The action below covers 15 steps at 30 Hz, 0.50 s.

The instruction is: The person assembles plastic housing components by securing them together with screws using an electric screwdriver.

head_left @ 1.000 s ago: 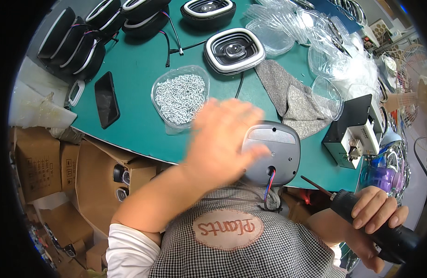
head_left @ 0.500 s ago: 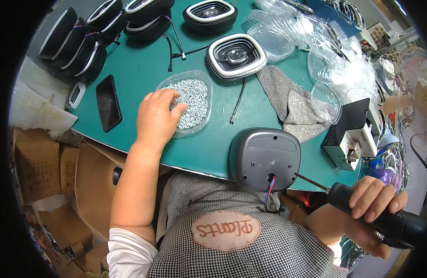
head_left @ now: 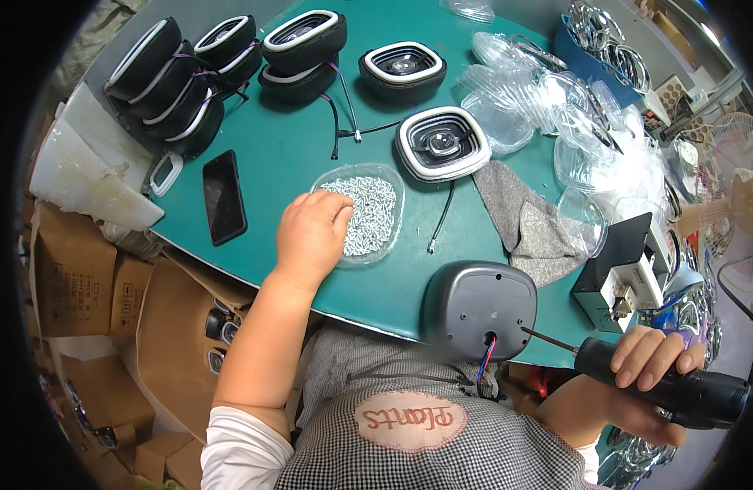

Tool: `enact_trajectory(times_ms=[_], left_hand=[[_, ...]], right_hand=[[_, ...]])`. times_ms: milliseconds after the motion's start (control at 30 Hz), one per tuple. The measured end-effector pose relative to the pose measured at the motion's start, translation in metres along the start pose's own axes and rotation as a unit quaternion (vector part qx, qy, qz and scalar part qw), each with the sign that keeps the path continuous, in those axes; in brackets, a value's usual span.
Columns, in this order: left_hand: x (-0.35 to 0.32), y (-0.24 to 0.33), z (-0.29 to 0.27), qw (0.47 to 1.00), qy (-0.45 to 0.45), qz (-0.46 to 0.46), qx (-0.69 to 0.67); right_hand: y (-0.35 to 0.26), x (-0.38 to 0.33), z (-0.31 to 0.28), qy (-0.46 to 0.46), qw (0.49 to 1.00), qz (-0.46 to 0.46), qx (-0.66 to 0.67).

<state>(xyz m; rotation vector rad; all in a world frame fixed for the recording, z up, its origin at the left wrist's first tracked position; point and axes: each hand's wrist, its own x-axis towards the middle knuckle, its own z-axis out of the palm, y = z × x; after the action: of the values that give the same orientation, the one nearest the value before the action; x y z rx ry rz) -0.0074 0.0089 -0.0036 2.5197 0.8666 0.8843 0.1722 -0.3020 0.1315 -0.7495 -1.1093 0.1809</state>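
Screws (head_left: 366, 214) fill a clear tray (head_left: 393, 184) near the table's (head_left: 294, 155) front edge; left hand (head_left: 311, 233) rests in it, fingers curled down into the pile, pinch hidden so grip cannot be told. Right hand (head_left: 650, 371) closed around a black driver (head_left: 679, 390) off the front-right edge, bit pointing at the grey housing (head_left: 481, 309) lying back-up at the front edge, wires out of its hole. Phone (head_left: 224, 196) left of tray. Grey cloth (head_left: 523, 220) right of it. White-rimmed lamps (head_left: 440, 143) toward the far edge. Brown boxes (head_left: 70, 269), plain, stacked below the left edge. Oval pink patch on checked shirt (head_left: 409, 420)
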Motion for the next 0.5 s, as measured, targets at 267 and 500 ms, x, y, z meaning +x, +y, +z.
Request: enact_trajectory(times_ms=[267,500], left_hand=[[-0.002,0.015,-0.002,0.984,-0.024,-0.088,-0.155],[-0.032,0.101,-0.016,0.619,-0.273,-0.279,-0.682]], right_hand=[[0.009,0.002,0.011,0.072,0.996,-0.048,-0.003],[0.017,0.012,0.04,0.176,0.974,-0.116,0.082]])
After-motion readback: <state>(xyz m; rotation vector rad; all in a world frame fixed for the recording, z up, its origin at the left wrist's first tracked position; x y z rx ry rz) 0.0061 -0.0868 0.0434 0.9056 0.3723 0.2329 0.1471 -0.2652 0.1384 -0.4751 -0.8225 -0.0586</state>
